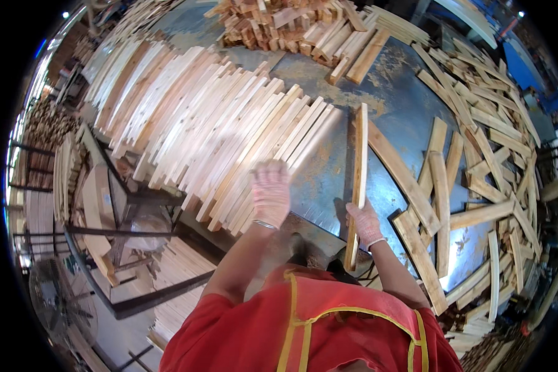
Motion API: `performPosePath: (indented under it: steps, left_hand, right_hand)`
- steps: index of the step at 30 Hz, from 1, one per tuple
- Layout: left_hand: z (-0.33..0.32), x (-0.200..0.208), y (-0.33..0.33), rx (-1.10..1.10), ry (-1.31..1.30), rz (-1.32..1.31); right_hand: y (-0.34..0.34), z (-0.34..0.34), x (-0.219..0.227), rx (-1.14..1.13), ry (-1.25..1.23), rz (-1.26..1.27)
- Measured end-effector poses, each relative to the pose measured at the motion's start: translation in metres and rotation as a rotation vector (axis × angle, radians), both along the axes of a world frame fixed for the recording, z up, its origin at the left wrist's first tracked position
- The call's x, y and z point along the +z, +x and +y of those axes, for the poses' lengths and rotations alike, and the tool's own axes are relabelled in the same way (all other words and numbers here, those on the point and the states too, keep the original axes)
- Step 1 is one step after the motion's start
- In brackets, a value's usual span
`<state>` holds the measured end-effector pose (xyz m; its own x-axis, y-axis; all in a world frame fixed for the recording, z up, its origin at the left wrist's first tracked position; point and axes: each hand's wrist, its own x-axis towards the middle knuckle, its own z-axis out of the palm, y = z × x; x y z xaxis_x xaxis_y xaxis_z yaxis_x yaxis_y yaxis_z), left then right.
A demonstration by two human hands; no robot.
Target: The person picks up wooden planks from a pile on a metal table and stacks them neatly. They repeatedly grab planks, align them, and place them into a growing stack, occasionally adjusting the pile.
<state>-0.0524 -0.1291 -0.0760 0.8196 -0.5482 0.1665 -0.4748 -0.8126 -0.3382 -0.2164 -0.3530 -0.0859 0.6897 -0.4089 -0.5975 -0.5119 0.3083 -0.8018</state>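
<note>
My right hand (366, 223), in a pale thin glove, is closed round the lower part of a long wooden strip (359, 155). The strip points away from me over the metal table (321, 192). My left hand (271, 191), gloved too and blurred, is at the near right end of a row of wooden strips (229, 133). Its fingers look stretched out with nothing held in them; whether they touch the strips I cannot tell. The row's strips lie side by side, their ends uneven.
Loose wooden strips (437, 204) lie crisscross on the right, beside a larger heap (496, 136). A stack of wood pieces (279, 28) stands at the far side. At the left are a dark metal frame (136, 304) and a fan (59, 304).
</note>
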Motion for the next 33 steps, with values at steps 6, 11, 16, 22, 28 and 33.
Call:
performPosePath:
  steps: [6,11,16,22,28,33]
  left_hand:
    - [-0.05,0.065,-0.02,0.044,-0.356,0.835]
    - [-0.043,0.04,-0.006,0.409,-1.463,1.503]
    - [0.046,0.072,0.069,0.231,-1.065,1.097]
    - [0.08,0.048,0.107,0.28,-0.322,0.483]
    - [-0.057,0.043,-0.023,-0.073,-0.213,0.525]
    - [-0.115,0.049,-0.097,-0.182,-0.104,0.893]
  right_hand:
    - [0.023,0.058,0.031,0.117,-0.336,0.187]
    - [-0.023,0.041,0.044,0.425,-0.857,-0.138]
    - [-0.167,-0.058,0.056,0.493,-1.126,0.33]
    - [-0.239,-0.117,0.024,0.506,-1.04,0.585]
    - [-0.122,-0.138,0.094,0.708,-0.691,0.35]
    - [0.055,-0.151,0.046,0.482,-1.087,0.278]
